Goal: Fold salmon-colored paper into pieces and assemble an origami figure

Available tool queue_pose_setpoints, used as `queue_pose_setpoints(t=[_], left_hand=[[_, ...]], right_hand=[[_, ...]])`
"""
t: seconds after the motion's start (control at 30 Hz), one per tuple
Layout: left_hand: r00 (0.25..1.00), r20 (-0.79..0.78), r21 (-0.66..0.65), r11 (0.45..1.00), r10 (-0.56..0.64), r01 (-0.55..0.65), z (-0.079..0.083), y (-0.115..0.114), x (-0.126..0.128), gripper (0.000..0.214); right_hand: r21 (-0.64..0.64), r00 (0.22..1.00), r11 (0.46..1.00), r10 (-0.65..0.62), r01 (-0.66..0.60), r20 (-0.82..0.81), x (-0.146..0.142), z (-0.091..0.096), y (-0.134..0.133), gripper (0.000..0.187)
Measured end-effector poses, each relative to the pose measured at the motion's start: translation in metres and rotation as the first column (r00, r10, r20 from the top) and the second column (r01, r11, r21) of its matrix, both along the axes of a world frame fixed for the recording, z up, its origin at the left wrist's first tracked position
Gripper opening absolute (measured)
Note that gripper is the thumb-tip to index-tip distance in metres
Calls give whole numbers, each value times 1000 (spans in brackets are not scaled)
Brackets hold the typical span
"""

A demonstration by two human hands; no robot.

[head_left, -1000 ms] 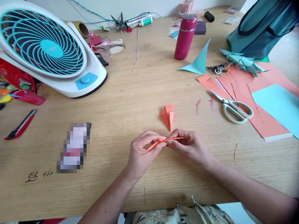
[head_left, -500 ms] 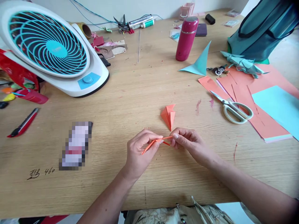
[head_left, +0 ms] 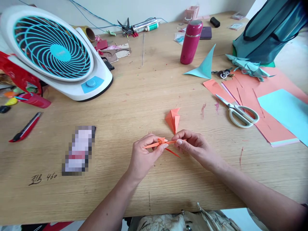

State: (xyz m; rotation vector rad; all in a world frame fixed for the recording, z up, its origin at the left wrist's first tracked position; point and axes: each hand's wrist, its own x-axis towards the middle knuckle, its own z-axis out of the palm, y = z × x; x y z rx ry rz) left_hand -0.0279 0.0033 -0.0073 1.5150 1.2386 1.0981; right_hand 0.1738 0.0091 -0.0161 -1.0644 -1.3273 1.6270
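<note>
Between my two hands is a small folded orange paper piece [head_left: 152, 145] with several thin, pointed strips. My left hand [head_left: 144, 154] pinches it near its middle with thumb and fingers. The thumb and forefinger of my right hand [head_left: 192, 146] close on the strip that points right. One narrow point hangs down to the right below the fingers. Just beyond my right hand, a second folded orange paper piece [head_left: 172, 118], fan-like in shape, lies on the wooden table [head_left: 120, 112].
White-handled scissors [head_left: 240, 115] lie on orange and blue paper sheets [head_left: 281, 106] at the right. Behind them are a folded blue paper [head_left: 204, 68], keys [head_left: 223, 74] and a magenta flask [head_left: 192, 41]. Leftward are a phone [head_left: 79, 149], a red cutter [head_left: 25, 127] and a fan [head_left: 55, 51].
The held orange paper has turned in my fingers, so its folded middle and a longer hanging point now show. My right hand has shifted slightly along the strip. The view has moved a little.
</note>
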Motion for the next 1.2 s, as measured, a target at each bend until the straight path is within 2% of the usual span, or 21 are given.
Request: queue_pose_setpoints(t=[0.07, 0.13, 0.23, 0.37, 0.6, 0.77, 0.93, 1.07, 1.2], left_hand=[[994, 113, -160, 987, 9, 10, -1, 2, 0, 7], [976, 219, -267, 962, 13, 47, -3, 4, -1, 14], [949, 315, -343, 932, 0, 114, -5, 6, 0, 25], [942, 334, -389, 912, 7, 132, -7, 4, 2, 30], [938, 346, -386, 906, -32, 173, -7, 2, 2, 33], [938, 338, -373, 904, -76, 208, -4, 2, 2, 31], [967, 246, -325, 935, -63, 144, 1, 0, 6, 23], [988, 156, -284, 957, -12, 56, 1, -3, 8, 15], [970, 238, -375, 916, -52, 141, -1, -2, 5, 23]], right_hand=[[59, 1000, 998, -5, 6, -12, 1, -4, -1, 24], [159, 999, 987, -16, 7, 51, 1, -7, -2, 21], [315, 982, 949, -75, 16, 174, 1, -6, -4, 14], [417, 977, 909, -95, 6, 192, -1, -1, -5, 9], [372, 971, 928, -92, 4, 220, -2, -2, -4, 17], [348, 970, 937, -89, 5, 227, -1, -2, -4, 15], [301, 981, 953, -83, 28, 173, -2, -1, -4, 11], [353, 976, 935, -99, 26, 193, -1, 0, -5, 12], [424, 955, 906, -128, 2, 269, 0, 2, -4, 16]])
